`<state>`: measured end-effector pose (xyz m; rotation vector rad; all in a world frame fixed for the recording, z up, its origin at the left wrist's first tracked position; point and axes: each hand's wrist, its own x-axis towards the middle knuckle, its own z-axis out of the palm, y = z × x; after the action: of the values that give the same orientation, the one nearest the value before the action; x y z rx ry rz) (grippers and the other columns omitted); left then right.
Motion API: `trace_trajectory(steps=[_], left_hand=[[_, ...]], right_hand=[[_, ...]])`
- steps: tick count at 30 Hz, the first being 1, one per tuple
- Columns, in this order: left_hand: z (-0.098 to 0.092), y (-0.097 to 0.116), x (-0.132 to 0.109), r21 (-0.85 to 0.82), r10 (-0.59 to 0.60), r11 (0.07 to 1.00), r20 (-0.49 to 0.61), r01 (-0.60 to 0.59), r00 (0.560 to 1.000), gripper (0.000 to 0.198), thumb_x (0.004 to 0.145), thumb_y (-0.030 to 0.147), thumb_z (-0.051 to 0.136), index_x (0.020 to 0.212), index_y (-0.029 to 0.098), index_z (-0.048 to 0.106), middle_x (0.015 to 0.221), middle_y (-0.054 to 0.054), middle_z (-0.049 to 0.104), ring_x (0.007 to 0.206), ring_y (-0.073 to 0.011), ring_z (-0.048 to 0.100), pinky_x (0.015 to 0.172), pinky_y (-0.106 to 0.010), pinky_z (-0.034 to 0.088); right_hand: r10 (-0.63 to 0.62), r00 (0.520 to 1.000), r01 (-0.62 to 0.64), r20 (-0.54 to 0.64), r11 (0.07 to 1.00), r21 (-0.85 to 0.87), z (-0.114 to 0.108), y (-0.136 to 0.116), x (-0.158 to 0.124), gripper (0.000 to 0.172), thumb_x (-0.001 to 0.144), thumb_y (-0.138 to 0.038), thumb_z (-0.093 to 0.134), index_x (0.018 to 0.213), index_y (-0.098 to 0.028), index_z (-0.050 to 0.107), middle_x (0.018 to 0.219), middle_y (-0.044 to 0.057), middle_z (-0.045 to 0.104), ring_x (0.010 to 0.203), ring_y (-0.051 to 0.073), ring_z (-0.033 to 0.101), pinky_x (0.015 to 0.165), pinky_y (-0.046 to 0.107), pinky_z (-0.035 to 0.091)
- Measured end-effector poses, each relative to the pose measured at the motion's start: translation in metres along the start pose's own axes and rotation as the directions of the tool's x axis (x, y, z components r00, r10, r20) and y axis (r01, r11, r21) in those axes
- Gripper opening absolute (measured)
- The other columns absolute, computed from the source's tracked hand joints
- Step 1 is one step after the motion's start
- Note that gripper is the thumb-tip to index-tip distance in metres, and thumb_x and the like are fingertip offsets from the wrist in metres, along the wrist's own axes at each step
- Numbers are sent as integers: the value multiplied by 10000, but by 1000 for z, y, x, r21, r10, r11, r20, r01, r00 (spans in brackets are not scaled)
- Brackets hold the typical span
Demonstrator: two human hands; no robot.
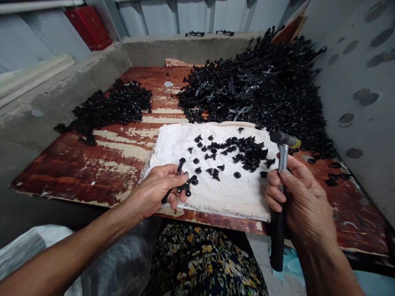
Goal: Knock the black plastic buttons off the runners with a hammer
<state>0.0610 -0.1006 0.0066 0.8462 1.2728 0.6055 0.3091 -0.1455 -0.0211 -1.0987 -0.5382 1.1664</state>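
Note:
My left hand is closed on a black plastic bracket, holding it down on the near left edge of a white cloth pad. My right hand grips a small hammer by its black handle, upright, its metal head raised over the pad's right edge. Several small black studs lie scattered across the middle of the pad, between the two hands.
The pad lies on a worn red wooden board. A big heap of black brackets fills the back right, a smaller heap the back left. Grey concrete walls close in the board. A white sack sits near left.

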Motion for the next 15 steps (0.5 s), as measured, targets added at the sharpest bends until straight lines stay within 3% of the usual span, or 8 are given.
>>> trace_trajectory(steps=[15], left_hand=[[-1, -1, 0, 66, 13, 998, -18, -11, 1000, 233, 655, 273, 730, 608, 147, 540, 425, -12, 598, 283, -62, 473, 286, -129, 368]], right_hand=[[1, 1000, -1, -8, 1000, -11, -2, 1, 0, 362, 692, -242, 784, 1004, -274, 604, 592, -66, 548, 379, 55, 369, 305, 118, 321]])
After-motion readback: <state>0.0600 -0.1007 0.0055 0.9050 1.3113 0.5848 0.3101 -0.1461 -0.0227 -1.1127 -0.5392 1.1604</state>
